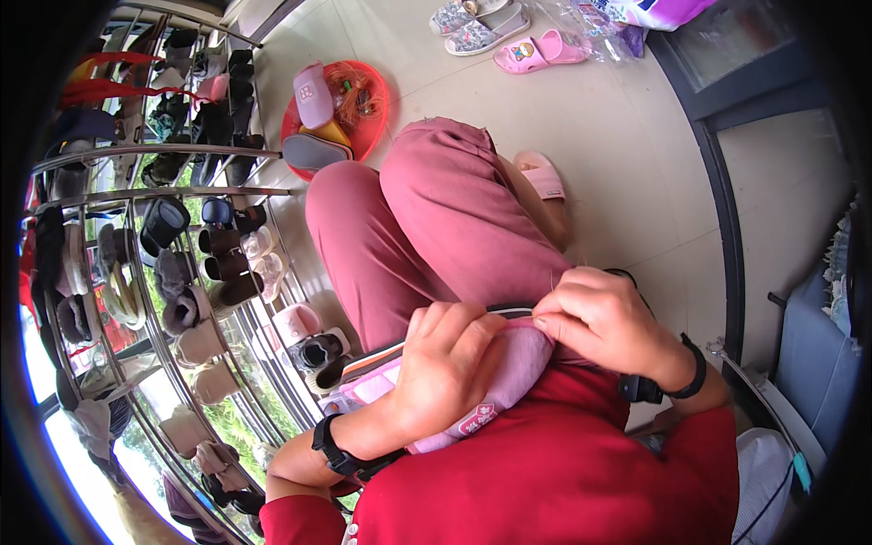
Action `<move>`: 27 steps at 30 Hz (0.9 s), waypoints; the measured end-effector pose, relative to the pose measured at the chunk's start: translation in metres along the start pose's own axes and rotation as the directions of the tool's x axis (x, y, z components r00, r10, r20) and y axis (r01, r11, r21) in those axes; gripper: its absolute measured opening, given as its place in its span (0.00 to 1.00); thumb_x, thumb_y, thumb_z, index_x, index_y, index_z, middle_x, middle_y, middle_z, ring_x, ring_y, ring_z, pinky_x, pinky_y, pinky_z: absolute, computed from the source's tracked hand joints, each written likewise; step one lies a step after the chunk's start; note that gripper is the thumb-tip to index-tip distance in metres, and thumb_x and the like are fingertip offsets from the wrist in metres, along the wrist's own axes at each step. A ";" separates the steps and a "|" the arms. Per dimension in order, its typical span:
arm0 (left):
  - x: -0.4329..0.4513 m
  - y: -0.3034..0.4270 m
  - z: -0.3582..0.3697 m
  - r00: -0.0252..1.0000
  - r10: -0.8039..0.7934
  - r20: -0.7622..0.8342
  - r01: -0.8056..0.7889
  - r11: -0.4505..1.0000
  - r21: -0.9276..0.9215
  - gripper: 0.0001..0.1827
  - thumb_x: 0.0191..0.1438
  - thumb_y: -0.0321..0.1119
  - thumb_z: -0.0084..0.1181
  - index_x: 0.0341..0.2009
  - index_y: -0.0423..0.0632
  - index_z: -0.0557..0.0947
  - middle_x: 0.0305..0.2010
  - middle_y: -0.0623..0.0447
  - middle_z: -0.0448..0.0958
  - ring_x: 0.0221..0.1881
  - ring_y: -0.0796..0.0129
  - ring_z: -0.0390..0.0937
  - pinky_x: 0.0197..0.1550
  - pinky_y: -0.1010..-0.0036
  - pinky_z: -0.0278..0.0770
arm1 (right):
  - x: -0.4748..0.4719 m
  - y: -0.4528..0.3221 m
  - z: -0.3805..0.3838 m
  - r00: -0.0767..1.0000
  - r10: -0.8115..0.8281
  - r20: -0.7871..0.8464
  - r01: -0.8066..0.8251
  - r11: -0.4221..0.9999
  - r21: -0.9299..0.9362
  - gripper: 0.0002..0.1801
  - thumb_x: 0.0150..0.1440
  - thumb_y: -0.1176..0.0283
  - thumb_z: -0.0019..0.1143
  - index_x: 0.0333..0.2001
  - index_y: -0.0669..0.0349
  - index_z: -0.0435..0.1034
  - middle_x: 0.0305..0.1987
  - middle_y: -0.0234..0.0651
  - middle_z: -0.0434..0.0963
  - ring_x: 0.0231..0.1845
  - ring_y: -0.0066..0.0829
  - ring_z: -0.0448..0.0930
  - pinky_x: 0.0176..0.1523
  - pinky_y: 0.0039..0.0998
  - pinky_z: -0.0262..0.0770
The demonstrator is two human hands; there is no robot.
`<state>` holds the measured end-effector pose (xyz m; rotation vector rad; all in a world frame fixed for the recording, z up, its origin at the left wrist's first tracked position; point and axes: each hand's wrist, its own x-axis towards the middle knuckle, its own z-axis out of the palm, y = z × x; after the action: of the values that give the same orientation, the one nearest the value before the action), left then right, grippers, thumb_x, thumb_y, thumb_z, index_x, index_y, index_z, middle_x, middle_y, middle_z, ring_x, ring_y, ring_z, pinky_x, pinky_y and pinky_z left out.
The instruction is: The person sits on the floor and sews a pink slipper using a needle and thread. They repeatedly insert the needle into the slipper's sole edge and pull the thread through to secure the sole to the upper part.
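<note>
My left hand wraps over a pink fabric slipper upper with a small badge, which lies on my lap against my red shirt. Its fingertips press near the slipper's pink edge. At the right end of that edge, my right hand pinches the rim between thumb and fingers; whether a needle or thread is in the pinch cannot be told. A dark striped sole edge shows beside the pink fabric. Each wrist wears a black band.
A red basin on the floor beyond my knees holds orange thread, a pink slipper piece and a grey sole. A metal shoe rack full of shoes stands at the left. A dark door frame is at the right.
</note>
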<state>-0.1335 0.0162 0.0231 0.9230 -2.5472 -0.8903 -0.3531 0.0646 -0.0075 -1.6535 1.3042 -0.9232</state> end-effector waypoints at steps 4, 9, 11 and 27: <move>-0.003 -0.005 0.009 0.994 0.107 0.020 -0.107 0.994 0.003 0.20 0.38 0.22 0.64 0.40 0.44 0.80 0.36 0.50 0.74 0.32 0.58 0.71 0.34 0.66 0.68 | -0.017 -0.016 0.017 0.969 -0.241 -0.059 0.230 0.962 -0.144 0.06 0.46 0.81 0.61 0.26 0.63 0.70 0.25 0.33 0.66 0.24 0.32 0.68 0.29 0.32 0.67; -0.006 -0.015 0.015 0.972 0.233 0.033 -0.232 0.973 -0.015 0.23 0.38 0.28 0.60 0.44 0.41 0.81 0.35 0.53 0.72 0.31 0.65 0.70 0.32 0.70 0.68 | -0.026 -0.014 0.022 0.967 -0.235 -0.102 0.221 0.966 -0.135 0.08 0.43 0.83 0.63 0.27 0.63 0.70 0.24 0.31 0.64 0.23 0.29 0.67 0.28 0.28 0.66; -0.004 -0.017 0.016 0.967 0.253 0.025 -0.252 0.967 -0.025 0.23 0.39 0.28 0.60 0.45 0.44 0.81 0.36 0.54 0.73 0.30 0.66 0.70 0.31 0.70 0.69 | -0.025 -0.012 0.023 0.969 -0.223 -0.109 0.211 0.971 -0.114 0.09 0.43 0.83 0.63 0.28 0.63 0.70 0.24 0.30 0.65 0.23 0.29 0.67 0.28 0.28 0.66; -0.002 -0.017 0.002 0.974 0.188 0.123 -0.158 0.962 -0.221 0.23 0.34 0.29 0.60 0.41 0.44 0.84 0.48 0.53 0.78 0.37 0.67 0.72 0.36 0.70 0.67 | -0.020 -0.015 -0.018 0.887 0.451 0.097 -0.419 0.699 0.579 0.07 0.64 0.80 0.46 0.44 0.71 0.70 0.36 0.42 0.82 0.40 0.23 0.82 0.44 0.23 0.78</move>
<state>-0.1246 0.0084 0.0107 0.5820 -2.5389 -1.1807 -0.3676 0.0830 0.0125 -0.7880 1.2028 -0.9478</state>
